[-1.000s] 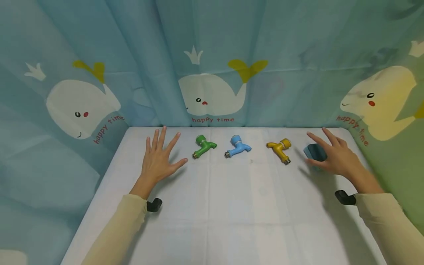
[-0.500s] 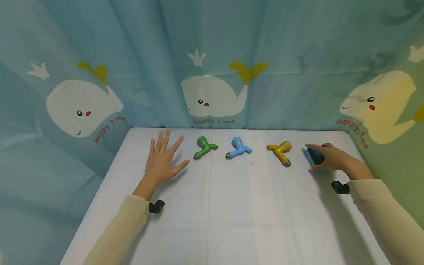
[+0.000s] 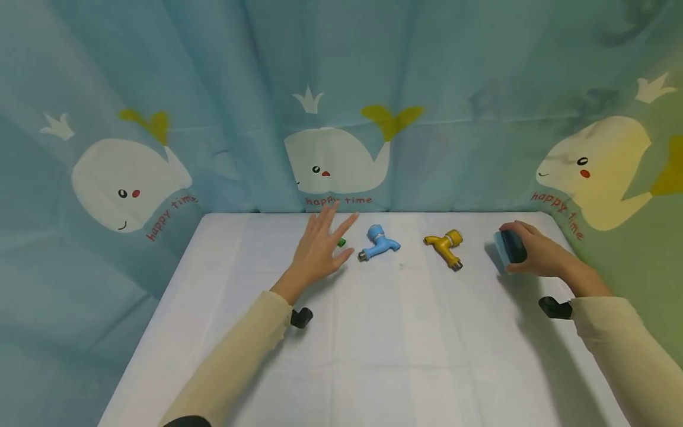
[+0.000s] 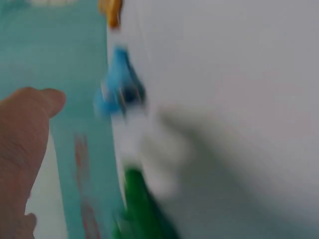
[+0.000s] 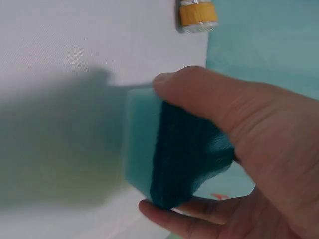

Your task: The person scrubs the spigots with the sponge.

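My right hand (image 3: 549,259) grips a scouring sponge (image 3: 513,245) at the table's right side. In the right wrist view the sponge (image 5: 142,139) has a light blue foam side and a dark teal scrubbing side, with the thumb on one edge and fingers on the opposite one. My left hand (image 3: 313,252) hovers with its fingers spread and holds nothing. It mostly hides a green tap (image 3: 341,242) in the head view; the left wrist view shows that tap blurred. Just right of this hand lies a blue tap (image 3: 380,244).
A yellow tap (image 3: 444,247) lies between the blue tap and the sponge, near the far edge of the white-covered table (image 3: 384,332). Blue-green curtains (image 3: 448,172) printed with whales rise behind the table and along both sides.
The right hand has closed round the sponge and tilted it up off the tabletop. My left hand has moved right, from beside the green tap to over it. The taps stay put.
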Demonstrator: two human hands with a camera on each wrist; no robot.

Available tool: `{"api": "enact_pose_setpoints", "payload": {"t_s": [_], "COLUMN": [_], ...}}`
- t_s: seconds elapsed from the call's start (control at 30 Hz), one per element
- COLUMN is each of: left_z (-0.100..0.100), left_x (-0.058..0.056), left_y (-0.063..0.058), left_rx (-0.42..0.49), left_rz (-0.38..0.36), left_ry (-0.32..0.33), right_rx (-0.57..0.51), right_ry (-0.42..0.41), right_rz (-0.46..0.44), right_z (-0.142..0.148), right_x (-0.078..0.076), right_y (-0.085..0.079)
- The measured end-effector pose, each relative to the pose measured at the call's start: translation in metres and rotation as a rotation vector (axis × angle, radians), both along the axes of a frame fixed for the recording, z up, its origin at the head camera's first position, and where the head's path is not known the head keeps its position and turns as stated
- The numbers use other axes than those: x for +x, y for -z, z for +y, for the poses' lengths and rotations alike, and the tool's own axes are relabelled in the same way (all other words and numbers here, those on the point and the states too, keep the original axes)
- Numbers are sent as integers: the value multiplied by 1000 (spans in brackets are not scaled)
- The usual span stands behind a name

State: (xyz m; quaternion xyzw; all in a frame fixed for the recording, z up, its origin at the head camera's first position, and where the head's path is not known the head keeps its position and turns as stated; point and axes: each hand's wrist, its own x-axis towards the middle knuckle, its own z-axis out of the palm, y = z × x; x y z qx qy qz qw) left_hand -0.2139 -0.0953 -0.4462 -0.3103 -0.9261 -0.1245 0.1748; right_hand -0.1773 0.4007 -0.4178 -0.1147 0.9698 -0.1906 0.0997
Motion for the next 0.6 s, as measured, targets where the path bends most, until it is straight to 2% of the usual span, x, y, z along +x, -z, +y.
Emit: {"api": "enact_pose_setpoints", "payload": {"t_s": [0.13, 0.27, 0.43, 0.6], "left_z": [74, 136, 189, 216], "left_x": [-13, -19, -22, -23], "left_y": [-7, -7, 1, 17], "left_rx": [-51, -155, -274, -348], "left_rz": [-32, -118, -234, -314], "left_ry": [134, 200, 202, 152], "right_rx": [-52, -84, -122, -171], "right_ry": [14, 33, 66, 80], "right_rz": [119, 206, 271, 249], "right_z": [7, 11, 14, 16], "right_x": [12, 19, 27, 35], "right_y": [-4, -2, 8, 19]}}
